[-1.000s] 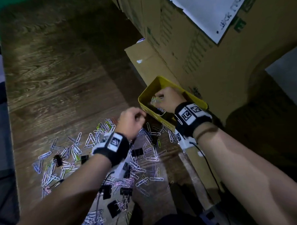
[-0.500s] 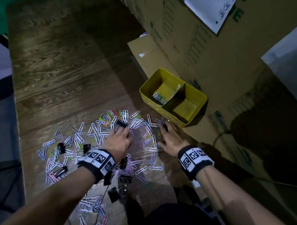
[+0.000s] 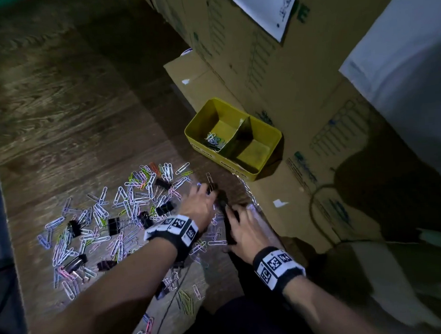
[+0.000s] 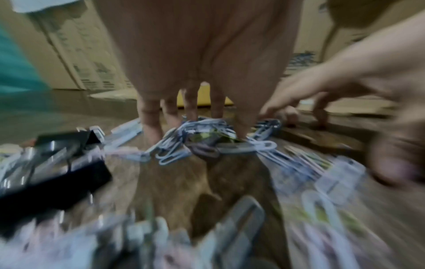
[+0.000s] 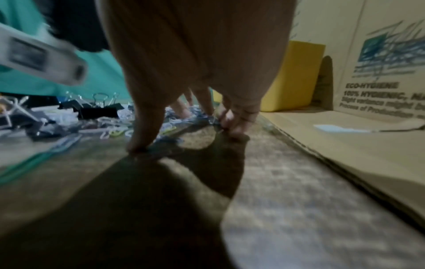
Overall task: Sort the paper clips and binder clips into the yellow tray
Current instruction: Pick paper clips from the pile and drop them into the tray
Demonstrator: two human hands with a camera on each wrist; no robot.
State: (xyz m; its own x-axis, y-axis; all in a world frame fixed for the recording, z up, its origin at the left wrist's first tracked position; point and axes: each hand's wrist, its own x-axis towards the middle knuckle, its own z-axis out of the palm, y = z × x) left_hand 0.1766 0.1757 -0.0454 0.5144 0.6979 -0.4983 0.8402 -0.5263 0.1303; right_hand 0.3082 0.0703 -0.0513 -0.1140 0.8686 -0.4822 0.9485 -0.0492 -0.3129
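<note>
The yellow tray (image 3: pixel 199 140) stands against the cardboard boxes, with a divider across it. Its left compartment holds a small heap of paper clips (image 3: pixel 214 141); the right compartment (image 3: pixel 254 150) looks bare. Coloured paper clips (image 3: pixel 130 201) and black binder clips (image 3: pixel 113 225) lie scattered over the wooden table. My left hand (image 3: pixel 208 194) is down at the pile's right edge. In the left wrist view its fingers and thumb (image 4: pixel 202 125) close round a bunch of paper clips (image 4: pixel 207 138). My right hand (image 3: pixel 238 221) sits just beside it, fingertips (image 5: pixel 232 129) and thumb on the table among clips.
Tall cardboard boxes (image 3: pixel 273 71) wall off the right and back. A flattened cardboard sheet (image 3: pixel 304 201) lies under the tray and runs along the table's right side. Bare wood (image 3: pixel 59 98) stretches to the far left. A cable (image 3: pixel 170 308) runs near my left forearm.
My right hand left the tray and came down to the table. My left hand dropped onto the pile, and both hands have drawn together at its right edge.
</note>
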